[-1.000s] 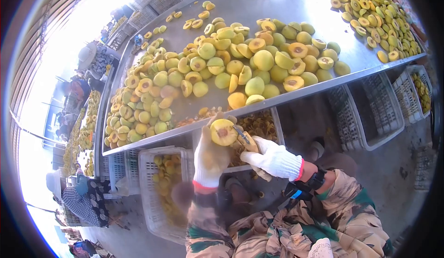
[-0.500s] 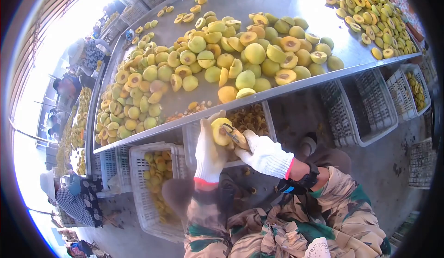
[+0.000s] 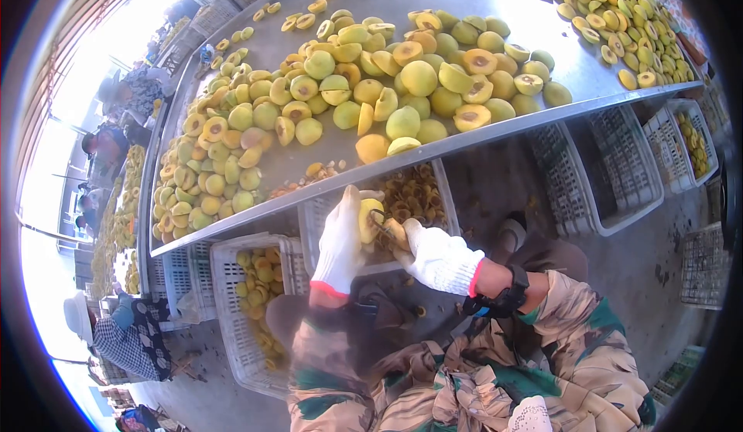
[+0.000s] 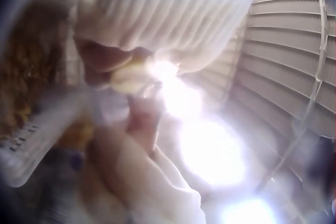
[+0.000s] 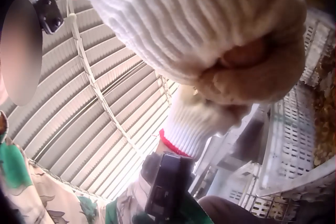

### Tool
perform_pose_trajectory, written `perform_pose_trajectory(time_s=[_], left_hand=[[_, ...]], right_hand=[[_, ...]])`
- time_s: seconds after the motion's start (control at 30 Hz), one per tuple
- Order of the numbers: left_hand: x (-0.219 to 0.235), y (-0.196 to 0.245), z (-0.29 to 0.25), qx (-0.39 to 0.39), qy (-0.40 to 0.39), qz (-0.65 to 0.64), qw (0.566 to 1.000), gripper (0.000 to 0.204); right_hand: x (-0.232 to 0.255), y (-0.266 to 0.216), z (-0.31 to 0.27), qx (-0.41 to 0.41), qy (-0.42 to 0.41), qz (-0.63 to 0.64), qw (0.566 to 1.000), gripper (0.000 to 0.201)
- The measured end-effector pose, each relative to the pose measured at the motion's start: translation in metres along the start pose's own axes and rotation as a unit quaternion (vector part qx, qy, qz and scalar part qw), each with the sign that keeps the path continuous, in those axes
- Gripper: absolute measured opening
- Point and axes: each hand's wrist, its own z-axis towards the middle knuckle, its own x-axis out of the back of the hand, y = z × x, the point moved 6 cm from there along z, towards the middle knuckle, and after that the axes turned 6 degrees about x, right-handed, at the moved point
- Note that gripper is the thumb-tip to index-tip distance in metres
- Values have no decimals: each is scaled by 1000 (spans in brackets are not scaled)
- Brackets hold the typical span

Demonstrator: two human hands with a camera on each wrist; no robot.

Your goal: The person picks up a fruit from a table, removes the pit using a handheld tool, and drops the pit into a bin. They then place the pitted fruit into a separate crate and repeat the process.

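Note:
In the head view my gloved left hand (image 3: 339, 234) holds a yellow peach half (image 3: 369, 220), its cut face turned toward the right hand. My gloved right hand (image 3: 443, 260) grips the wooden handle of a pitting knife (image 3: 396, 234), whose curved metal tip is at the cut face. The left wrist view, hazy with glare, shows the peach half (image 4: 127, 78) under the left fingers and the knife handle (image 4: 144, 118) pointing up at it. From the right wrist, the curled right glove (image 5: 210, 40) hides the knife. Both hands are just off the table's front edge.
A metal table (image 3: 503, 122) carries a big heap of peach halves (image 3: 309, 91), with another pile (image 3: 619, 29) at the far right. Below its edge stand a crate of dark scraps (image 3: 414, 200), a crate of peach pieces (image 3: 224, 277) and more crates (image 3: 619, 169). People work at left.
The peach half has turned, its cut face swinging from the camera toward the right hand. The knife tip has moved over that face. Both hands have shifted slightly left in the view.

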Motion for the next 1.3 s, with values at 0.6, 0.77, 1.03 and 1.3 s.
perform_pose_trajectory(time_s=[0.6,0.77,1.03,1.3], left_hand=[[4,-6,22,120,-1,162,979,48],[8,-6,34,-9,-111,300,947,50],[-15,-18,-2,-83,105,-160,978,56],[-18,-6,-10,-220,215,-36,951,52]], right_hand=[[-21,16,3,21,22,14,999,33],[-20,16,0,16,3,4,1000,32],[-15,5,3,-23,22,66,997,39],[-21,4,1,-38,-9,111,993,42]])
